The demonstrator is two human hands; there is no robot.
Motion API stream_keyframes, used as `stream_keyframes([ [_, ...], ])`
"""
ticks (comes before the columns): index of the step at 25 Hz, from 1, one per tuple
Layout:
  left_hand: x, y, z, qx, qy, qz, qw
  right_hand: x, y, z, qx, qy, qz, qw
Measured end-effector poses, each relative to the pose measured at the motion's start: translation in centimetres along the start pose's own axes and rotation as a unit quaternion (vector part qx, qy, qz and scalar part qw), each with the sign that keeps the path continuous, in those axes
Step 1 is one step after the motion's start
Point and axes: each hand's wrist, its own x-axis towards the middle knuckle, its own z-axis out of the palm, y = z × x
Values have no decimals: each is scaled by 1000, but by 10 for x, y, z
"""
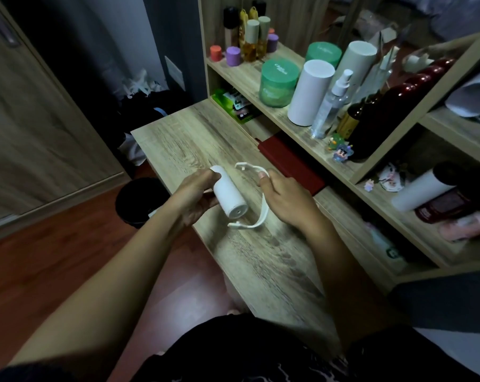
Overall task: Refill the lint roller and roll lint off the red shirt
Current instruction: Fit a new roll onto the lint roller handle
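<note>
While the left grip (192, 197) curls round the roll (230, 193) and the right grip (285, 199) holds the frame (261, 216), refilling appears underway; next, roll ends must meet frame prongs.

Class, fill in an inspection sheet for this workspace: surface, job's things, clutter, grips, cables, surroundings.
Surface: wooden desk, wood-grain top.
Job's things: white roll not yet seated in the white frame; red shirt not identified.
Clutter: green jars, white cylinders and spray bottle on the shelf.
Grips: left hand holds the roll; right hand pinches the frame.
Cables: nothing seen.
Surroundings: black bin on the red-brown floor, left of the desk.
</note>
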Motion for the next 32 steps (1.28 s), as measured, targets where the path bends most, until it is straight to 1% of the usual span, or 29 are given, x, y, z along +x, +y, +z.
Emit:
stream_keyframes([
  [5,-5,-7,2,16,-32,-7,999,2,-8,4,-15,20,3,1000],
  [8,-6,-10,3,9,-29,-7,1000,3,-12,5,-17,45,15,999],
  [12,-6,-12,5,7,-41,15,999,4,-18,9,-28,53,32,998],
  [15,-10,-9,13,7,-52,15,999,6,-25,12,-25,59,47,997],
  [17,-16,-6,22,37,-40,17,998,7,-31,14,-21,69,48,996],
  [20,-17,-9,25,112,-3,62,992,10,-37,16,-26,81,47,995],
  [24,-12,-10,19,135,26,104,985,12,-41,19,-19,92,63,994],
  [26,-13,-8,17,145,24,113,983,11,-43,22,-12,93,71,993],
  [32,-17,-9,13,220,22,130,967,7,-47,27,14,83,87,993],
])
